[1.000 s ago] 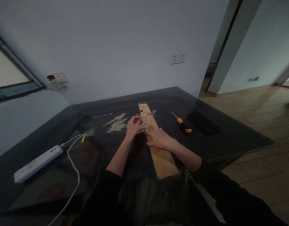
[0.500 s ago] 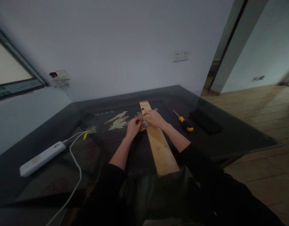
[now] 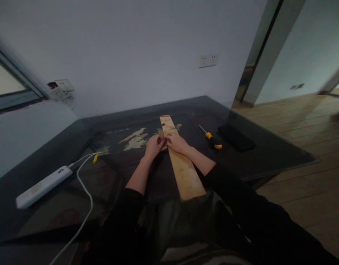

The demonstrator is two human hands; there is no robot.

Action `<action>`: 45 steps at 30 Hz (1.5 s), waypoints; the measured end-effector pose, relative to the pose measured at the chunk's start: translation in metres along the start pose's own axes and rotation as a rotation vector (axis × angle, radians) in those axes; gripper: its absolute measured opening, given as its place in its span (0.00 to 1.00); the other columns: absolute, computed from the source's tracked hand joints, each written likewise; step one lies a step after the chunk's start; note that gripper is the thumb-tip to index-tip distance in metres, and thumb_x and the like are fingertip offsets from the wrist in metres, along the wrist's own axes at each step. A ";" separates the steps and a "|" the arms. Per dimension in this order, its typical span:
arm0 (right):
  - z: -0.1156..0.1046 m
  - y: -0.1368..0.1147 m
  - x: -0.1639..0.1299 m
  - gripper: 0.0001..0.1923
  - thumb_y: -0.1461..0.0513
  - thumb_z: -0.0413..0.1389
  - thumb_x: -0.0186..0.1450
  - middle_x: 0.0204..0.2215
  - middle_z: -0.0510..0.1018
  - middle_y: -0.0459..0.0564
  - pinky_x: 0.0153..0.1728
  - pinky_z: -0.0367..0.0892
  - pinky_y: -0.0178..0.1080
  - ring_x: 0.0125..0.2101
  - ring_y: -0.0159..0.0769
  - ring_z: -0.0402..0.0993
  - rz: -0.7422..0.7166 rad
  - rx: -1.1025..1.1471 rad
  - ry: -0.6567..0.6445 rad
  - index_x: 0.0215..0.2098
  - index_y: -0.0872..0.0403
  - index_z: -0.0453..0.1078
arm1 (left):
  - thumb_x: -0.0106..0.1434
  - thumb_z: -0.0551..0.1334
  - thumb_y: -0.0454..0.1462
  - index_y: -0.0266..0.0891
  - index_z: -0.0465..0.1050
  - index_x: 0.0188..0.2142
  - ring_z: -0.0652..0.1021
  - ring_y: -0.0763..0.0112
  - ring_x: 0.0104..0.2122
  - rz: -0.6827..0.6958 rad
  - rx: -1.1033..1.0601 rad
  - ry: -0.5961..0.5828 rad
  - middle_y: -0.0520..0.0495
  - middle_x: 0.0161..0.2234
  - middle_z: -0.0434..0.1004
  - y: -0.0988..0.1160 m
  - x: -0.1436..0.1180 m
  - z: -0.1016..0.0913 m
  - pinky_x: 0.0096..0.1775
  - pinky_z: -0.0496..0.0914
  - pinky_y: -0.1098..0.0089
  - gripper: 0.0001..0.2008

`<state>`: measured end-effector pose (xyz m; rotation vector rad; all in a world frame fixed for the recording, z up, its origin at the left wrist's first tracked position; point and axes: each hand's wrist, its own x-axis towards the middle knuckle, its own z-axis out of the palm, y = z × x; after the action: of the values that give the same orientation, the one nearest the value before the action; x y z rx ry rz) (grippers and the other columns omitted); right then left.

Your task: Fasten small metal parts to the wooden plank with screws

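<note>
A long pale wooden plank [image 3: 184, 173] lies on the dark table [image 3: 268, 154], running away from me. My left hand [image 3: 152, 147] and my right hand [image 3: 177, 142] meet at the plank's left edge, a little beyond its middle. Both pinch a small metal piece [image 3: 165, 141] there, which their fingertips almost wholly hide. My right hand rests on top of the plank. My left hand comes in from the table side.
A yellow-and-black screwdriver [image 3: 212, 140] lies right of the plank, with a black phone [image 3: 235, 137] beyond it. A white power strip [image 3: 41, 186] and its white cable [image 3: 85, 191] lie at the left. The table's right edge borders a wooden floor [image 3: 310, 121].
My right hand slid up the plank from its middle to meet my left hand at the metal piece, which is now covered by fingers. My left hand stayed in place.
</note>
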<state>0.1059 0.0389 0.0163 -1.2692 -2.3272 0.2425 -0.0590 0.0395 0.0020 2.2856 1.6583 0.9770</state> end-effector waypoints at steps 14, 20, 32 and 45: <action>-0.001 0.001 0.002 0.16 0.67 0.47 0.66 0.46 0.75 0.59 0.53 0.61 0.41 0.49 0.41 0.67 0.004 0.001 0.007 0.48 0.60 0.72 | 0.69 0.52 0.40 0.39 0.69 0.44 0.74 0.56 0.47 0.095 0.523 -0.175 0.37 0.44 0.75 0.023 0.007 -0.014 0.43 0.66 0.64 0.11; 0.000 0.003 0.002 0.17 0.67 0.48 0.65 0.46 0.75 0.59 0.52 0.61 0.41 0.49 0.40 0.68 0.007 0.032 0.014 0.49 0.60 0.72 | 0.69 0.50 0.39 0.38 0.71 0.46 0.75 0.55 0.47 0.097 0.553 -0.233 0.37 0.44 0.75 0.025 0.009 -0.017 0.44 0.66 0.62 0.14; 0.000 0.004 0.003 0.18 0.67 0.50 0.65 0.47 0.76 0.58 0.53 0.61 0.42 0.50 0.41 0.69 0.017 0.052 0.034 0.51 0.58 0.72 | 0.69 0.50 0.40 0.41 0.73 0.49 0.76 0.60 0.43 0.076 0.503 -0.249 0.40 0.42 0.77 0.020 0.011 -0.014 0.44 0.66 0.65 0.16; -0.001 0.005 0.003 0.18 0.66 0.50 0.65 0.48 0.75 0.58 0.54 0.61 0.43 0.51 0.42 0.68 0.028 0.054 0.026 0.52 0.58 0.72 | 0.69 0.50 0.41 0.42 0.72 0.49 0.76 0.58 0.44 0.102 0.491 -0.240 0.40 0.42 0.78 0.013 0.013 -0.012 0.43 0.66 0.64 0.16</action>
<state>0.1087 0.0437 0.0166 -1.2721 -2.2665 0.2949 -0.0534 0.0430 0.0233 2.6780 1.8441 0.3037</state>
